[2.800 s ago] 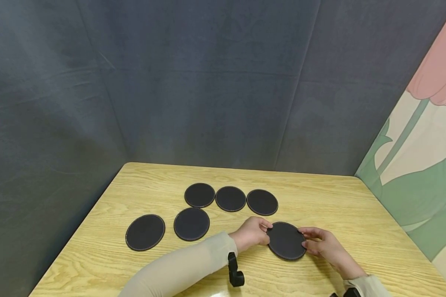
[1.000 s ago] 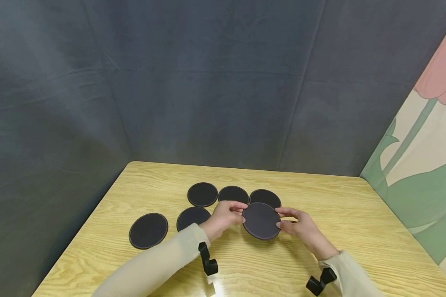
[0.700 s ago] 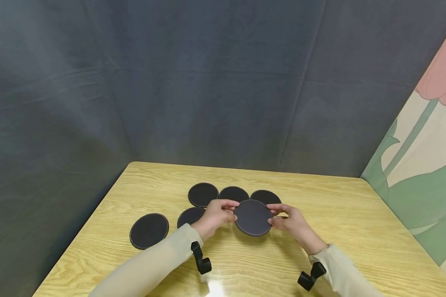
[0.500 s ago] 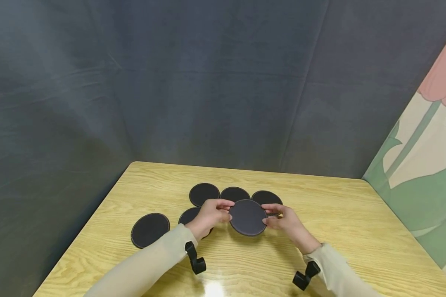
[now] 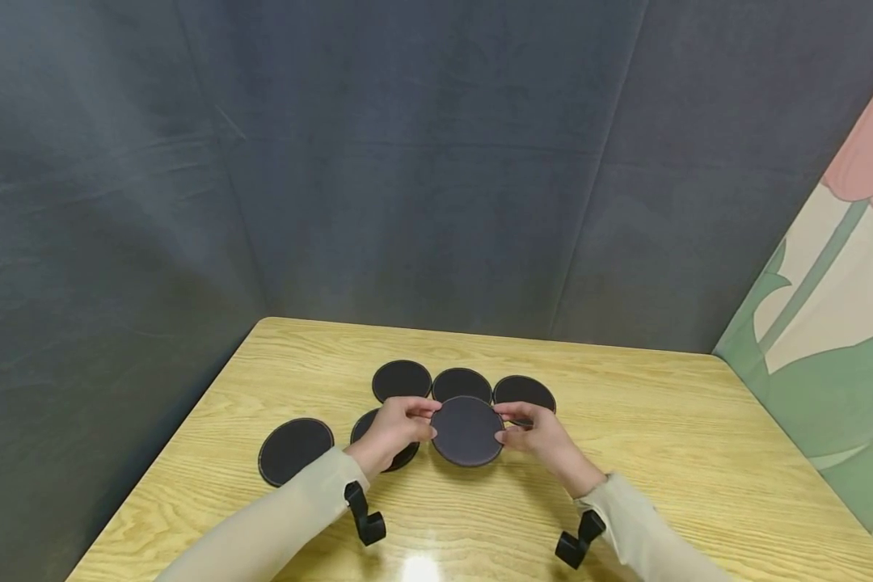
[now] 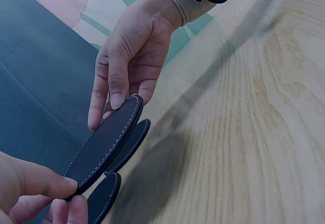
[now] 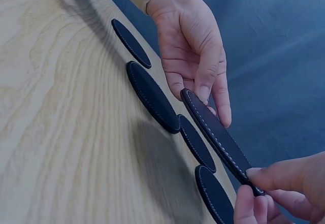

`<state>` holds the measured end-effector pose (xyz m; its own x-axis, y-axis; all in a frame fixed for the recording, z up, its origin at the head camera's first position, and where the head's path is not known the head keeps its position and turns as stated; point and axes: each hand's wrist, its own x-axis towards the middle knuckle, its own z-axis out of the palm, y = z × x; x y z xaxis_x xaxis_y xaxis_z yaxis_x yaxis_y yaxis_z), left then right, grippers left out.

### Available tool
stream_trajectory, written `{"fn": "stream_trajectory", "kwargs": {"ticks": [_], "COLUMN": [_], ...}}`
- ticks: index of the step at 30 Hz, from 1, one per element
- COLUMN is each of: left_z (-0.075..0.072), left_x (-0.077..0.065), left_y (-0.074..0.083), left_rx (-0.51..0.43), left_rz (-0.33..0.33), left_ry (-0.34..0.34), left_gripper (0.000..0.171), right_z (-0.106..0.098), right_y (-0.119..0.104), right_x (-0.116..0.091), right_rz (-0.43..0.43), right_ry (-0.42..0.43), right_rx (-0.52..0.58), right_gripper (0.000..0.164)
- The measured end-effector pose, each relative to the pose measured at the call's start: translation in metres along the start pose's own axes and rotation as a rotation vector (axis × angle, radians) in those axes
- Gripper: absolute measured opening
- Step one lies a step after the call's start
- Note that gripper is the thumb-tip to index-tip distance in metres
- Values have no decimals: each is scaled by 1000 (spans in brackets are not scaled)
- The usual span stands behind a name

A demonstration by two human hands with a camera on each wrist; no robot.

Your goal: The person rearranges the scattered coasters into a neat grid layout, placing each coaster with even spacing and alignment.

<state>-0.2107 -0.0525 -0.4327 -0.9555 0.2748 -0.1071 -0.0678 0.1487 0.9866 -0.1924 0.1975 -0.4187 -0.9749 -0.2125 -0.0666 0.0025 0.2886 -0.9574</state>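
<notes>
Between my two hands hangs a round black coaster [image 5: 468, 432] with light stitching round its edge, lifted above the table. My left hand [image 5: 393, 432] pinches its left edge, thumb on top in the left wrist view. The opposite edge is pinched by my right hand [image 5: 541, 440]. Behind it three more coasters lie in a row: a left one [image 5: 402, 380], a middle one [image 5: 462, 385] partly covered by the held coaster, and a right one [image 5: 525, 394]. Another coaster [image 5: 406, 458] lies half hidden under my left hand, and one [image 5: 294, 449] sits farther left.
The wooden table [image 5: 662, 453] carries all the coasters. A dark grey curtain [image 5: 422, 178] hangs along its back and left side. On the right stands a panel with a painted tulip [image 5: 837, 356].
Both hands have raised the coaster off the table and carried it leftward, from right of the row to in front of its middle coaster. The lying coasters have stayed put.
</notes>
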Motion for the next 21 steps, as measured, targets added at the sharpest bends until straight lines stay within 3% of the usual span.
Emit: {"fn": "stream_trajectory", "kwargs": {"ticks": [8, 21], "left_z": [-2, 0], "left_x": [-1, 0], "left_y": [-9, -17], "left_rx": [46, 98], "left_rz": [-13, -9], "left_ry": [17, 7], "left_gripper": [41, 41], "right_z": [6, 12], "right_y": [9, 20], "right_x": [3, 5], "right_rz": [-10, 54], "right_ry": [-42, -68], "right_rx": [-14, 36], "right_gripper": [46, 45]}}
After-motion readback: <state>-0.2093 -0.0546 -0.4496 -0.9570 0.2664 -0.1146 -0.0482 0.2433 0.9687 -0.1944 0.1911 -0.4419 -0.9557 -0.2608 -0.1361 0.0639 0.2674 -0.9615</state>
